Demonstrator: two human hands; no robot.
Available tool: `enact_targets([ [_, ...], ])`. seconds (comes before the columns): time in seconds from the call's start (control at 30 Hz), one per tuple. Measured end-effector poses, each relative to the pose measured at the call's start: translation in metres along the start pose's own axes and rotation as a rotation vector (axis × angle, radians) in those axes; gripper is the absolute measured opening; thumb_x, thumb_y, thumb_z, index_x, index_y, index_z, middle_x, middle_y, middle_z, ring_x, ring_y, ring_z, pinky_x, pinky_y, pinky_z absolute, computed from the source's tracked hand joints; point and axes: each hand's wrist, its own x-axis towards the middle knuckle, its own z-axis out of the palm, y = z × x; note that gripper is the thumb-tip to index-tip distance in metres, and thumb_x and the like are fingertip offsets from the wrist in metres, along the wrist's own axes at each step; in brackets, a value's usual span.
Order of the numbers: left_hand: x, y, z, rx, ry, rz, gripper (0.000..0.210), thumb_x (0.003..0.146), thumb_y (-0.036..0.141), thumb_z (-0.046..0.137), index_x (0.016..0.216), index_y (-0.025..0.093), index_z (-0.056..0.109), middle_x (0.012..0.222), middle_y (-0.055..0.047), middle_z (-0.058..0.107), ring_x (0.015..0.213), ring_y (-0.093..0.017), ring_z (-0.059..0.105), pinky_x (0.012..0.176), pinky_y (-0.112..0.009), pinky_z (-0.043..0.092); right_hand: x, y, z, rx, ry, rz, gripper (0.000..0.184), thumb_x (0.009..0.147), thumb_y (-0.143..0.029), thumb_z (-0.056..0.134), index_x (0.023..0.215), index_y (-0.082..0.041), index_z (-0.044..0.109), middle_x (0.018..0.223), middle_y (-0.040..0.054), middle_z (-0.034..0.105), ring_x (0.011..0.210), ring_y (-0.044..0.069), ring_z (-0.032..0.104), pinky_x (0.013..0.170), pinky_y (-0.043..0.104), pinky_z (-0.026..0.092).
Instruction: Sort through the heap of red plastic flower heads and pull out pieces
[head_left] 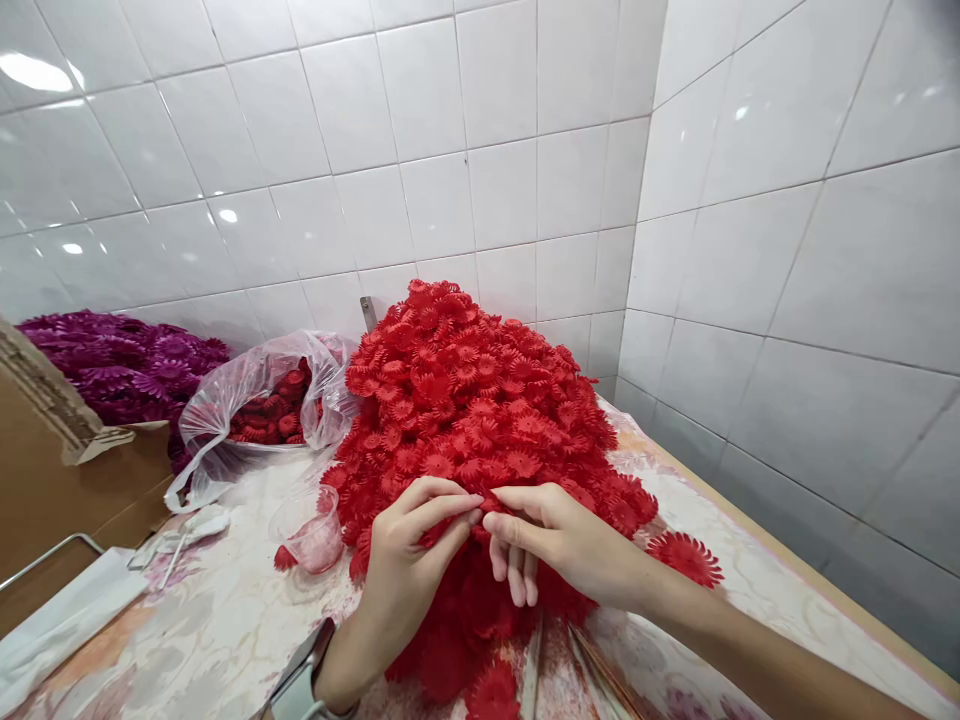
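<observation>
A large heap of red artificial flower pieces (465,400) with fringed, petal-like edges rises in the middle of the table. In front of it, my left hand (420,550) and my right hand (559,540) meet at the fingertips. Both pinch a small red flower piece (489,500), mostly covered by my fingers. The right hand's lower fingers hang loosely curled. More red pieces lie beneath my hands, and one red flower piece (684,559) rests apart, near my right forearm. A watch (300,680) is on my left wrist.
Left of the heap stand a small clear plastic cup (309,535) and a clear plastic bag (330,385) holding dark red pieces. Farther left are a purple flower pile (127,365) and a cardboard box (97,490). Thin sticks (600,670) lie at the front. Tiled walls (495,190) enclose the back and right.
</observation>
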Motion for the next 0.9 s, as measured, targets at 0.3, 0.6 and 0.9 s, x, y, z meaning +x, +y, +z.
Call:
enact_targets([
  [0.3, 0.008, 0.002, -0.012, 0.039, 0.044, -0.18, 0.013, 0.08, 0.024, 0.049, 0.073, 0.018, 0.058, 0.076, -0.002, 0.061, 0.073, -0.014, 0.057, 0.067, -0.024, 0.044, -0.01, -0.021, -0.044, -0.72, 0.124, -0.154, 0.042, 0.087, -0.022, 0.037, 0.129, -0.02, 0.044, 0.05, -0.0048, 0.052, 0.041, 0.009, 0.047, 0.049, 0.023, 0.043],
  [0.6, 0.025, -0.041, -0.034, 0.361, 0.242, -0.202, 0.02, 0.075, 0.031, 0.054, 0.089, 0.019, 0.063, 0.098, -0.006, 0.059, 0.095, -0.021, 0.054, 0.088, -0.036, 0.039, -0.006, -0.03, -0.053, -0.196, 0.377, -0.154, 0.031, 0.08, -0.032, 0.047, 0.103, -0.013, 0.059, 0.088, 0.0098, 0.065, 0.07, 0.017, 0.063, 0.056, 0.027, 0.049],
  [0.9, 0.011, -0.024, -0.013, 0.381, 0.159, -0.025, 0.015, 0.082, 0.023, 0.048, 0.091, 0.02, 0.06, 0.096, -0.005, 0.059, 0.094, -0.019, 0.054, 0.086, -0.034, 0.042, 0.007, -0.006, -0.021, 0.179, 0.161, -0.074, 0.024, 0.077, -0.035, 0.056, 0.078, -0.012, 0.059, 0.083, 0.0082, 0.065, 0.067, 0.014, 0.064, 0.057, 0.024, 0.05],
])
